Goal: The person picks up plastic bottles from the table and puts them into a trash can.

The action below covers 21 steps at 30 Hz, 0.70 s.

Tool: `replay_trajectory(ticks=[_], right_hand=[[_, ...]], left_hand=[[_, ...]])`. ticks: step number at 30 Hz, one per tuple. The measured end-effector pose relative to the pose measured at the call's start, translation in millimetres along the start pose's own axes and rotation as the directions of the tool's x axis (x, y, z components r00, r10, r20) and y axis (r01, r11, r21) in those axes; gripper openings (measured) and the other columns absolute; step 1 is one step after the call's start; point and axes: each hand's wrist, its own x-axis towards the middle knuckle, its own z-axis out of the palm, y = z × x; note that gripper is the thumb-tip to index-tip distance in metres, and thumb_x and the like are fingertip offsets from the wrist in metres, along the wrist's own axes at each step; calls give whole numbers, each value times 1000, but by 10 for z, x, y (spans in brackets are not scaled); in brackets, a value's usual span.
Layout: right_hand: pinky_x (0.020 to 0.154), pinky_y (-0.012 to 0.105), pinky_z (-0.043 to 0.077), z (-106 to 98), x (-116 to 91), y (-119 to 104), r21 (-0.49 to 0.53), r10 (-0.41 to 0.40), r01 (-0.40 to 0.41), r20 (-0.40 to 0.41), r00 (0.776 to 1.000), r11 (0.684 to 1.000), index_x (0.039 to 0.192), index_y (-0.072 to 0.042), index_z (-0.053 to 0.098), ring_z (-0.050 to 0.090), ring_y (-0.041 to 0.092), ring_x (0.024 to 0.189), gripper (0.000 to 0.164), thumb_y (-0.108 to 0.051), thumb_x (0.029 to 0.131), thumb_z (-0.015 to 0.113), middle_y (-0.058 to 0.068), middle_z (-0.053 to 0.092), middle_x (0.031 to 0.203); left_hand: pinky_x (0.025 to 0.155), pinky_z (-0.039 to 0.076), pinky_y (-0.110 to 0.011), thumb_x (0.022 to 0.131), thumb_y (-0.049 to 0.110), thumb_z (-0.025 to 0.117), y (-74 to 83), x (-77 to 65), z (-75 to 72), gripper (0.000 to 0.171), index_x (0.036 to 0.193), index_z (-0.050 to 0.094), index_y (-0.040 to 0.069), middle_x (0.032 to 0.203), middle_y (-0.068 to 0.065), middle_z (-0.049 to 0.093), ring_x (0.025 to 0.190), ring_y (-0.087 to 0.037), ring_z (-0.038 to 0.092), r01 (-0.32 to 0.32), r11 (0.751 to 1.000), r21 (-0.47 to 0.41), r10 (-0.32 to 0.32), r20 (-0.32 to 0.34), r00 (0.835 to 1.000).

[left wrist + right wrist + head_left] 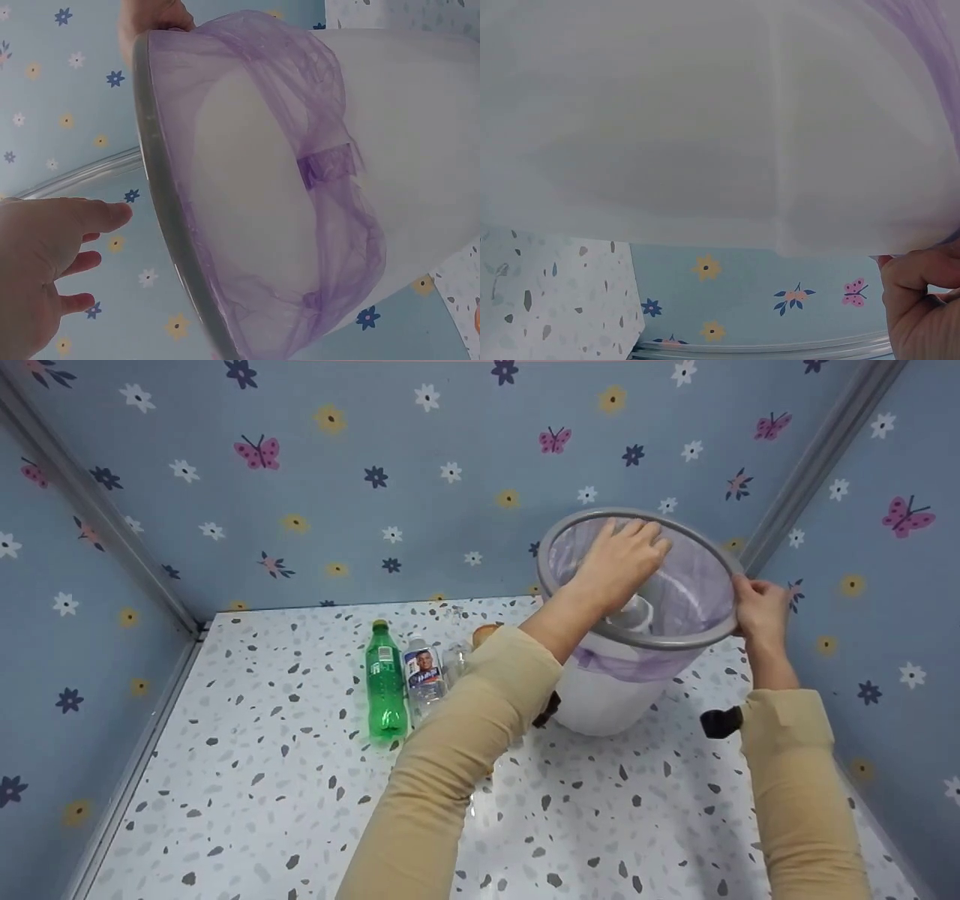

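Note:
A white trash can (607, 697) with a grey rim (637, 642) and a purple liner bag (694, 600) leans tilted on the speckled surface. My right hand (763, 611) grips its rim at the right side; in the right wrist view that hand (926, 300) shows at the lower right edge. Over the mouth of the can is my left hand (626, 559), holding nothing visible. In the left wrist view its fingers (79, 262) are spread loosely, apart from the rim. A whitish translucent item (634, 615), its kind unclear, shows inside the can.
Left of the can lie a green plastic bottle (386, 686) with a yellow cap and a clear labelled bottle (425, 671). Another clear item (456, 656) and an orange-brown item (484, 634) are partly hidden by my left sleeve. Flowered panels (450, 510) enclose the surface.

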Motion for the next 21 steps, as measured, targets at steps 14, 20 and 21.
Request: replay_trajectory(ticks=[14, 20, 21], right_hand=[[47, 16, 45, 4, 1, 5, -36, 5, -5, 2, 1000, 999, 123, 8, 42, 49, 0, 49, 54, -36, 92, 38, 3, 48, 79], [48, 15, 45, 11, -3, 6, -73, -4, 3, -13, 1000, 997, 122, 5, 44, 49, -1, 51, 54, -38, 92, 37, 6, 47, 86], [48, 15, 45, 10, -4, 4, -66, -4, 3, -11, 1000, 998, 122, 6, 44, 49, -1, 51, 54, -38, 92, 37, 6, 47, 85]], left_hand=[[85, 39, -29, 89, 24, 51, -51, -224, 75, 35, 120, 52, 11, 118, -1, 52, 108, -16, 47, 100, 967, -232, -146, -188, 971], [85, 40, -28, 87, 25, 55, -126, -392, 77, 34, 117, 56, 10, 110, -2, 56, 101, -16, 51, 111, 933, -341, -214, -280, 936], [85, 40, -28, 87, 25, 55, -147, -423, 75, 32, 115, 56, 9, 109, -2, 57, 100, -16, 51, 114, 931, -346, -221, -290, 931]])
